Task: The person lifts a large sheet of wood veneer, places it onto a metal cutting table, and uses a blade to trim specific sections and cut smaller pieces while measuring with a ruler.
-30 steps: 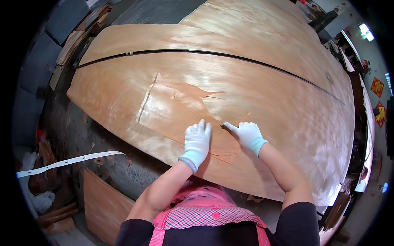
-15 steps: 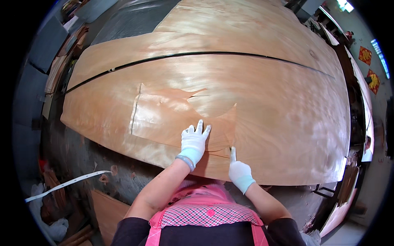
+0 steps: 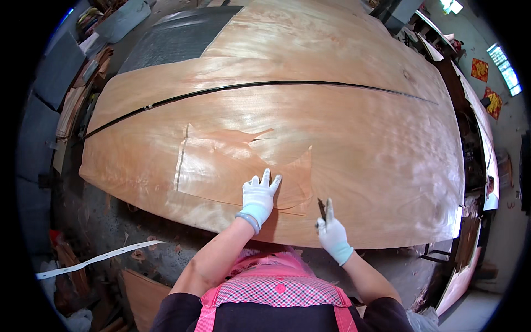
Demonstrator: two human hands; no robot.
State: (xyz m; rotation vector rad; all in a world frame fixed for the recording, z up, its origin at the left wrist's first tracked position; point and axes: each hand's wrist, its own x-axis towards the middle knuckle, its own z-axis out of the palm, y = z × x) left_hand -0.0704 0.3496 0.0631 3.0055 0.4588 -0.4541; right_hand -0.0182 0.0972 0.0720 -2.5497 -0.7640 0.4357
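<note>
Right hand withdrew to veneer sheet edge.

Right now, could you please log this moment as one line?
left hand flat on veneer patch | right hand holds small blade | veneer sheet

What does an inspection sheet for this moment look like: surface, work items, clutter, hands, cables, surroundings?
Surface: large veneer sheet over the bench, a dark gap running across it.
Work items: smaller veneer patch lying on the sheet, edges irregular.
Clutter: white strip and wood scraps on the floor at left.
Hands: both gloved; left hand flat on the patch; right hand grips a thin dark tool at the sheet's near edge.
Cables: nothing seen.
Surroundings: stacked boards at left, bright window at right.
</note>
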